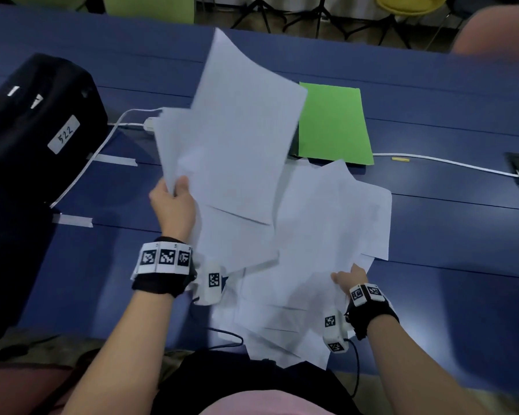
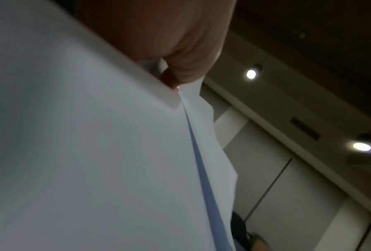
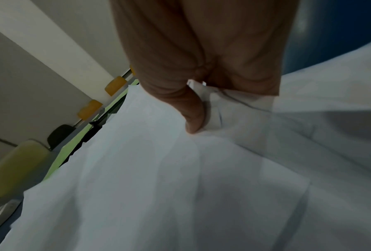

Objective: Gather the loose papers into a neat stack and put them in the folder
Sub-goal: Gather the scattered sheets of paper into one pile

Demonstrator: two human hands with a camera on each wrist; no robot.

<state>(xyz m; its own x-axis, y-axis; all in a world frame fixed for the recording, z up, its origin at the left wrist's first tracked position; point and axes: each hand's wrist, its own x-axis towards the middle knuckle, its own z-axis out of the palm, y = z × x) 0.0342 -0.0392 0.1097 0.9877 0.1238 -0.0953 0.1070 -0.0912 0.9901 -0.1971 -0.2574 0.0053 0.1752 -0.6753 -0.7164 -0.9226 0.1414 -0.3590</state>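
My left hand (image 1: 172,195) pinches the lower left corner of several white sheets (image 1: 234,139) and holds them raised and fanned above the table; the left wrist view shows the thumb on those sheets (image 2: 94,152). A spread pile of loose white papers (image 1: 321,229) lies on the blue table (image 1: 450,235) in front of me, reaching past its near edge. My right hand (image 1: 346,277) grips the right side of that pile, thumb on top of the papers (image 3: 180,186). The green folder (image 1: 333,124) lies flat beyond the pile, its left part hidden by the raised sheets.
A black bag (image 1: 39,115) with a white label stands at the left. White cables (image 1: 450,164) run across the table, one to a power strip (image 1: 149,122) behind the raised sheets. Tape strips (image 1: 72,220) stick at the left. Chairs and tripod legs stand beyond the far edge.
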